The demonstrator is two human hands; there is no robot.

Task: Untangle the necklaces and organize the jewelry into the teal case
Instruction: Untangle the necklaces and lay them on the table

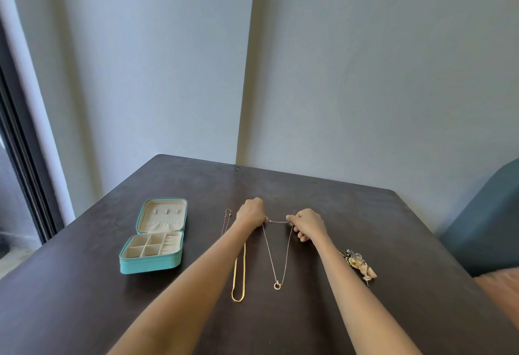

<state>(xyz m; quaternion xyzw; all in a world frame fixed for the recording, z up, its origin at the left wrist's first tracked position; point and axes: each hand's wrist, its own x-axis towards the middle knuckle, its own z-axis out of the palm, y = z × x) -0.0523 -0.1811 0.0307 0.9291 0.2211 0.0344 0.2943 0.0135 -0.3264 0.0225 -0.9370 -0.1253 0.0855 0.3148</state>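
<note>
Left hand (250, 212) curled round one end of the thin pendant necklace (277, 253), right hand (306, 224) pinching the other end beside the clasp; short stretch of chain drawn taut between the two, above the dark table (393, 242); rest of it trailing toward the near edge in a narrow V, round pendant at the tip. Left of that, the flat gold chain (239, 276) laid out in a long loop, partly under the left forearm; another fine chain (227, 221) just beyond, far side. Teal case (151, 266) open further left, well apart, cream compartments bare. Cluster of floral pieces (361, 266) right of the right forearm. Likely very light, limp and quick to knot again; fine links probably fragile under a tug; best taken at the clasp ends, kept straight, lowered pendant first. No brand, label or writing legible anywhere.
</note>
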